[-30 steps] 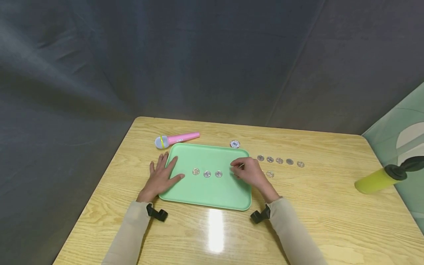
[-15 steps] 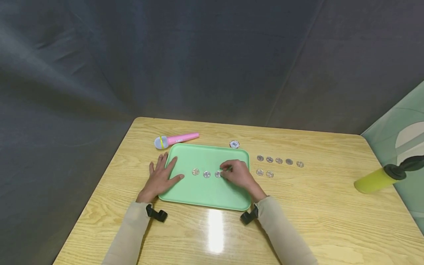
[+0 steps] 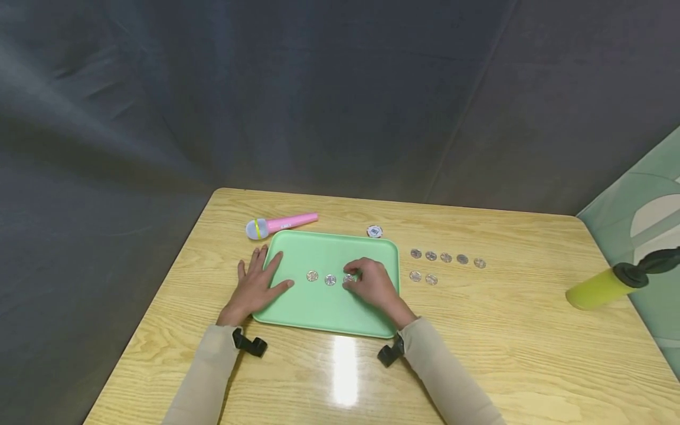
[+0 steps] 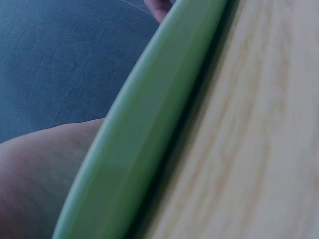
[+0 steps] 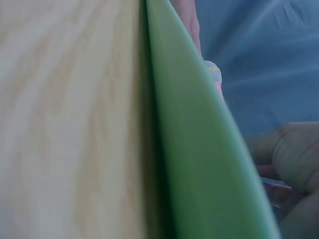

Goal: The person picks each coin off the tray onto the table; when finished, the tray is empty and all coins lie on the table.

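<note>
A mint-green tray (image 3: 319, 313) lies on the wooden table, with silver coins in a row on it. The left coin (image 3: 312, 275) and the middle coin (image 3: 330, 280) show fully. My right hand (image 3: 372, 286) is low over the tray, thumb and fingers pinching a coin at the row's right end; the fingers partly cover the coins there. In the right wrist view a thin pale edge shows between the fingers (image 5: 299, 154). My left hand (image 3: 255, 289) rests spread on the tray's left rim, fingers straight, holding nothing.
Right of the tray, several coins (image 3: 446, 258) form a row, with two more coins (image 3: 423, 278) before them. A poker chip (image 3: 374, 231) and a pink toy microphone (image 3: 281, 224) lie behind the tray. A yellow-green bottle (image 3: 600, 289) lies far right.
My right hand has moved left across the tray with its coin, from the right side to the row's right end, uncovering the coins beside the tray. My left hand stays put.
</note>
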